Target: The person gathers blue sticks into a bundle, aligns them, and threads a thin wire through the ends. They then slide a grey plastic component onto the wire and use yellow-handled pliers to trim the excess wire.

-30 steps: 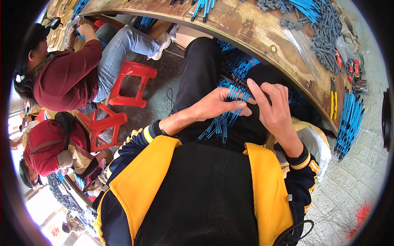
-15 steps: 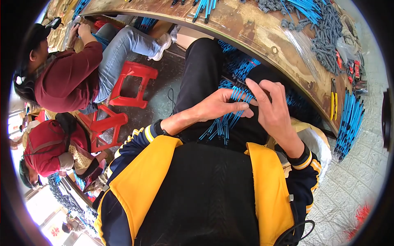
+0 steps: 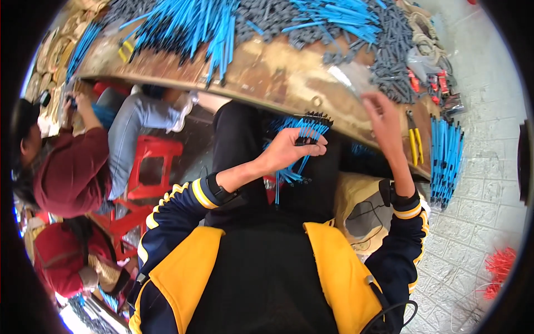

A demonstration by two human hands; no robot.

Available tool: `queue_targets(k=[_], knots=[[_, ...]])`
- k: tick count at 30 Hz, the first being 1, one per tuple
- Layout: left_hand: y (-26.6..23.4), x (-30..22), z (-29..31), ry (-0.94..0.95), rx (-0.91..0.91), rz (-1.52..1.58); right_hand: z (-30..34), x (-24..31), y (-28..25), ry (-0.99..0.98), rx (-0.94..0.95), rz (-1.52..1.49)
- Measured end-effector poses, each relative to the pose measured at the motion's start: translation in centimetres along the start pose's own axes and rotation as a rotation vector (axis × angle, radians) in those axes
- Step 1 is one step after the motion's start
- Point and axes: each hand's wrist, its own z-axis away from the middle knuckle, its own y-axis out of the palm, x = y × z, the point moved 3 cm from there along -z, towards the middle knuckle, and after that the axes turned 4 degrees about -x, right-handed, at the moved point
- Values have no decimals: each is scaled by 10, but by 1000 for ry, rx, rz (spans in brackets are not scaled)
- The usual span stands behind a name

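Over my lap, my left hand (image 3: 289, 147) is closed round a bundle of thin blue sticks (image 3: 312, 129) with black tips. The upper tips stand in a row above my fingers, and the lower ends fan out below my palm. My right hand (image 3: 384, 125) is raised over the front part of the wooden table (image 3: 278, 64). Its fingers look apart and slightly blurred, and nothing shows in them. Close to its fingertips lie clear plastic strips (image 3: 346, 78).
Blue sticks (image 3: 189, 25) and grey plastic parts (image 3: 392, 61) pile up along the table. Yellow-handled pliers (image 3: 414, 139) lie near its right end, beside a standing bundle of blue sticks (image 3: 445, 161). A red stool (image 3: 153, 164) and two people are at left; an open sack (image 3: 359, 211) stands by my right leg.
My right hand has left the bundle and moved up and right to the table. My left hand keeps the bundle, now slightly further left in view. The whole view has shifted, showing more table.
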Motion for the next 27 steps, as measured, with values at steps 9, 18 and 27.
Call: queue_targets(k=[9, 18, 27], knots=[[3, -39, -29, 183, -94, -189, -58, -16, 18, -247, -95, 475], [6, -46, -30, -1, -74, 15, -107, -59, -3, 217, 392, -62], [8, -65, -24, 249, 23, -324, -79, -49, 20, -351, -113, 304]])
